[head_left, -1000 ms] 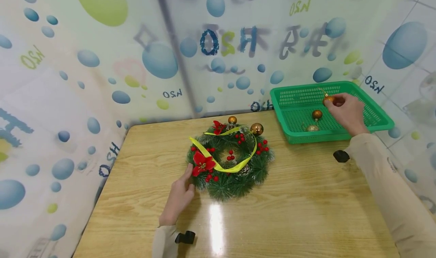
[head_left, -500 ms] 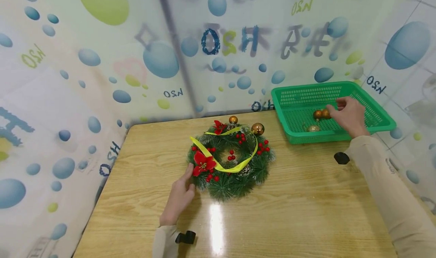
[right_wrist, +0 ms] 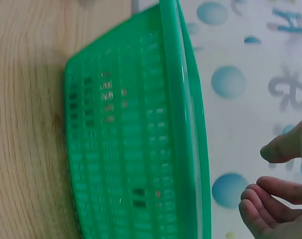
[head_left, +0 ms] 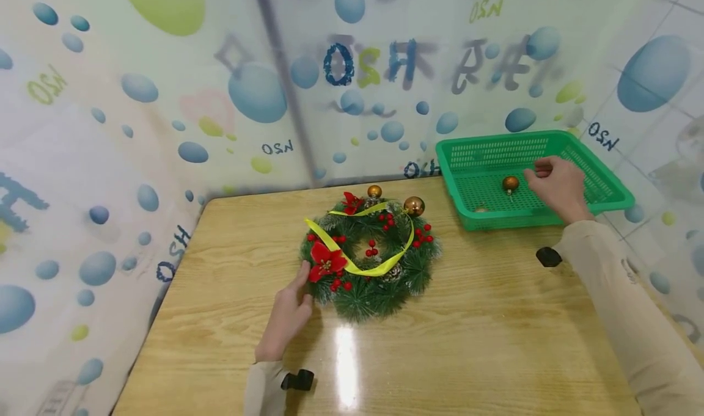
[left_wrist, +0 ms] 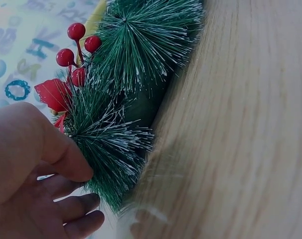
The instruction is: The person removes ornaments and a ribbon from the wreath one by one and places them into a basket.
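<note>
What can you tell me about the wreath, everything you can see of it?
The wreath is a ring of green needle sprigs, apparently plastic, some with frosty white tips. It carries two red flowers, clusters of round red berries and brown, white-tipped pine cones. Two shiny gold balls sit at its far edge, and a yellow ribbon loops over it. It lies flat on the wooden table, and the left hand touches its left edge.
</note>
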Tool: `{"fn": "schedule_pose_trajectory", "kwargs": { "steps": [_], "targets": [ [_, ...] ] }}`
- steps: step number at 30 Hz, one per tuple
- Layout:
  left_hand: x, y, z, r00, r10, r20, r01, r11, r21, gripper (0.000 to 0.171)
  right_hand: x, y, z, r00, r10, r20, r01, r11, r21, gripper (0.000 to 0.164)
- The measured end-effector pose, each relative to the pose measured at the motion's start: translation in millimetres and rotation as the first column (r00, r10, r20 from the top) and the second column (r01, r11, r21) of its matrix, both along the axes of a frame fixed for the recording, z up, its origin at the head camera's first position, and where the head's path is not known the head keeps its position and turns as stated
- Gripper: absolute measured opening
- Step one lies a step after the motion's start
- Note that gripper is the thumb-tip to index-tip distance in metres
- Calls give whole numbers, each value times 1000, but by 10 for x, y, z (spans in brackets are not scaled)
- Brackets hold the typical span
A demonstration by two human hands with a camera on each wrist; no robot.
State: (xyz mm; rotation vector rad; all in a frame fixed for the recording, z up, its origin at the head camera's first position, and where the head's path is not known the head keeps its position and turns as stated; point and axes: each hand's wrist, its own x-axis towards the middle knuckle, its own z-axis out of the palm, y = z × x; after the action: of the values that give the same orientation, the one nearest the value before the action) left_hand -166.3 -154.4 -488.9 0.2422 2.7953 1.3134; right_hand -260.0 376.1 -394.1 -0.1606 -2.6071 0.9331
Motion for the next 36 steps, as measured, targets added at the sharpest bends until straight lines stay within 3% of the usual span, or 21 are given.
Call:
{"fn": "schedule_pose_trajectory", "kwargs": {
  "steps": [3,8,19,28,36],
  "targets": [
    [34,-17,9,1000,13,-18,-13,1000,6,72,-20,-140,6,999,54,4,-54,999,-10,55],
    [10,21,17,998,-28,-60,28,1000,-7,70,24,-300,-20,996,93,-19,-93,996,-7,51],
    [51,16,16,998,-13,-61,12,1000,-15,71,10,-782,35,976,212,-49,-213,977,-20,48],
    [57,21,26,998,-7,-57,7,1000,4,71,-4,-1130,-31,954,286,-94,-289,957,-22,42],
    [61,15,22,999,-8,-50,8,1000,14,72,-42,-1366,-97,944,326,-51,-327,945,-25,41]
  ]
}}
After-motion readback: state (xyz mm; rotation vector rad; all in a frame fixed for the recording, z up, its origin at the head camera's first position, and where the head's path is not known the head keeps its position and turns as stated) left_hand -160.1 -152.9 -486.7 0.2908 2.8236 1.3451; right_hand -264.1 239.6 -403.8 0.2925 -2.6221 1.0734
